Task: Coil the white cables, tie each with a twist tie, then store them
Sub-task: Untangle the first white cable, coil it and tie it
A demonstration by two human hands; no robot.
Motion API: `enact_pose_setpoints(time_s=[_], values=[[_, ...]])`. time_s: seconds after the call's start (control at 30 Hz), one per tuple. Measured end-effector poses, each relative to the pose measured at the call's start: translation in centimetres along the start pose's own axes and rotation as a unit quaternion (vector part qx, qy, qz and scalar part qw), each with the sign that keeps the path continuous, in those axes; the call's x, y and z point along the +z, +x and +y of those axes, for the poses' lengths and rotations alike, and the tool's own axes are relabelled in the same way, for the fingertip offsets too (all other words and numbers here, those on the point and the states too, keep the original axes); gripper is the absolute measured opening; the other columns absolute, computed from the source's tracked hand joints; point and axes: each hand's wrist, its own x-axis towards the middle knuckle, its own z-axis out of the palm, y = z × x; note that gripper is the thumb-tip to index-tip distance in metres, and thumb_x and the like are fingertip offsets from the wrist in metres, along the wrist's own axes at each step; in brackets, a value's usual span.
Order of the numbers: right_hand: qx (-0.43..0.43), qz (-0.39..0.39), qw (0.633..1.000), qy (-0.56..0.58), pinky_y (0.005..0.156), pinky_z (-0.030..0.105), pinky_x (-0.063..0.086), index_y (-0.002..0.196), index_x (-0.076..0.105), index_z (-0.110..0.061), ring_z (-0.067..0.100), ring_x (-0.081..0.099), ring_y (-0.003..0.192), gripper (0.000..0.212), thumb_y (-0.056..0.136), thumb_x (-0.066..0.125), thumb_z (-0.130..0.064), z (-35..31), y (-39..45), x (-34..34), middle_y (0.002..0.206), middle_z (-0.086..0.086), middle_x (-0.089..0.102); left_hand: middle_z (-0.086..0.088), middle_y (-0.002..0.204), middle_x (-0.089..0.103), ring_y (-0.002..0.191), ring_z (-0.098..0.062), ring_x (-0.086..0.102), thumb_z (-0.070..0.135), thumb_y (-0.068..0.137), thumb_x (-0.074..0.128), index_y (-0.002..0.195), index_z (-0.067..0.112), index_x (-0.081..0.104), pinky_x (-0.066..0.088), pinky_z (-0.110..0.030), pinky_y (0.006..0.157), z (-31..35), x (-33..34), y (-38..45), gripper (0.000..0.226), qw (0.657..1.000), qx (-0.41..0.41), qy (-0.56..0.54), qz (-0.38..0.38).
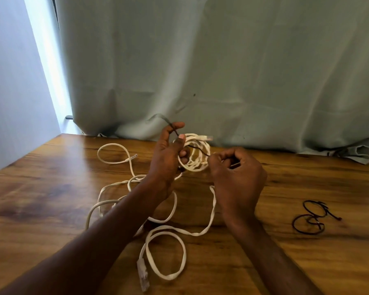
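Spanning the foreground before a grey-green curtain (222,71), the wooden table (41,188) carries loose white cable (175,233) and spare black ties (311,218), while the left hand (168,158) grips the coiled cable (197,154) above it and the right hand (237,175) pinches a blurred twist tie (197,148).

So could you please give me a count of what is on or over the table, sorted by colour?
White: 2, the coil held in the hands and loose cable on the table.
Black: 3, one tie across the coil and two spare ties to the right.
Total: 5.
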Motion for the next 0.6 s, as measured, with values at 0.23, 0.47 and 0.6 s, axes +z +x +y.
enact_pose_setpoints(time_s=[0.23, 0.47, 0.6], values=[[-0.073, -0.027, 0.996, 0.045, 0.066, 0.019, 0.053, 0.090, 0.072, -0.015, 0.010, 0.065, 0.077, 0.004, 0.089, 0.077, -0.014, -0.3, 1.6, -0.8, 0.089, -0.001, 0.068, 0.002, 0.067, 0.048, 0.060, -0.012, 0.046, 0.025, 0.112, 0.047, 0.123, 0.013, 0.067, 0.040, -0.027, 0.055, -0.2, -0.7, 0.2, 0.026, 0.999, -0.014, 0.002, 0.041], [-0.030, -0.068, 0.994, 0.075, 0.065, 0.015, 0.055, 0.091, 0.074, -0.013, 0.009, 0.071, 0.076, 0.004, 0.090, 0.078, -0.013, 0.4, 1.9, -0.8, 0.082, -0.004, 0.074, 0.010, 0.091, 0.069, 0.071, 0.000, 0.064, 0.025, 0.111, 0.052, 0.120, 0.022, 0.070, 0.049, -0.018, 0.062, -0.6, 1.1, -0.7, 0.020, 0.982, 0.061, 0.176, -0.018], [0.083, -0.009, 0.990, 0.110, 0.063, 0.033, 0.061, 0.086, 0.071, -0.014, 0.020, 0.073, 0.074, 0.008, 0.090, 0.078, -0.016, 1.1, 3.7, -1.5, 0.080, 0.004, 0.075, -0.009, 0.102, 0.072, 0.081, -0.026, 0.067, 0.032, 0.110, 0.053, 0.121, 0.028, 0.069, 0.059, -0.050, 0.069, -0.7, 0.7, -0.6, 0.020, 0.977, 0.059, 0.206, -0.004]])
